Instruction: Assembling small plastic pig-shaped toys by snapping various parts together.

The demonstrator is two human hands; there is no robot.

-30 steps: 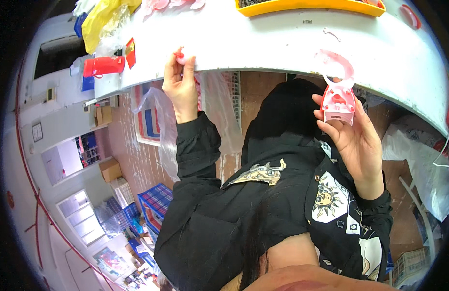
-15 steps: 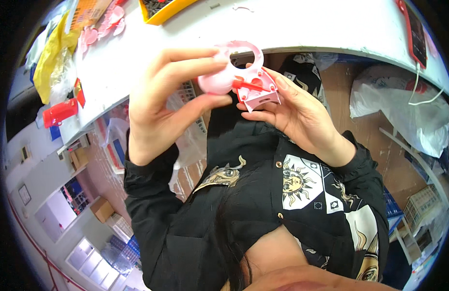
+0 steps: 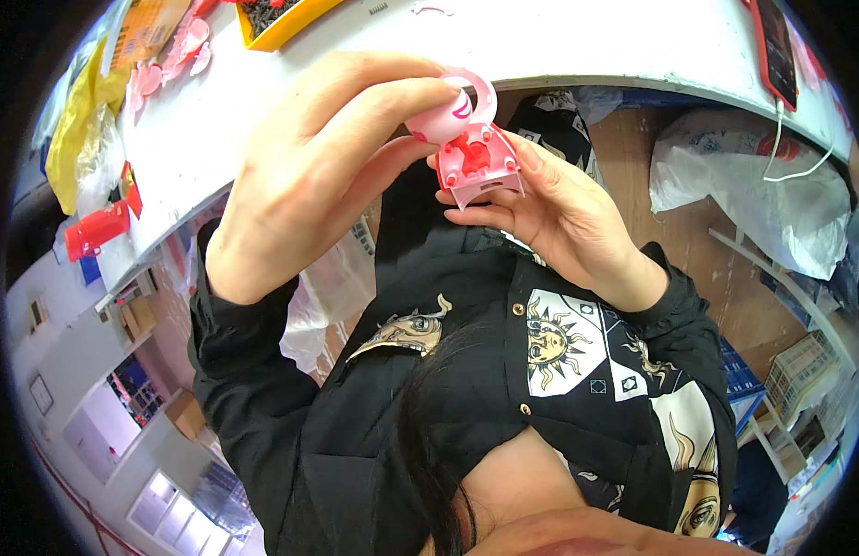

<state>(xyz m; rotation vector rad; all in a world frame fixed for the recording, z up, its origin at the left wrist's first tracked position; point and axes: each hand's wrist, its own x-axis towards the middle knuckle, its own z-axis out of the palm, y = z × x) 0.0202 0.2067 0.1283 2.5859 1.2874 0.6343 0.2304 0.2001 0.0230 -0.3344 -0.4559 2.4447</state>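
Plastic, by the look of it — the small pink toy held near twelve o'clock should be light, stiff and a little slick, with a thin loop at its top that may snap if bent. The left hand comes in from about ten o'clock, its fingers curled and pressed round the pale rounded part. The right hand, at about one o'clock, cups the darker pink boxy base from below, thumb and fingers closed on its sides; that base looks like the firmest place to hold, the loop the weakest. Both hands hold it up in the air, in front of the desk's edge and not resting on it.

The white desk curves across the top — a yellow tray and loose pink pieces at eleven o'clock, a red phone with a white cable at one. Under it, clear plastic bags lie at two o'clock.
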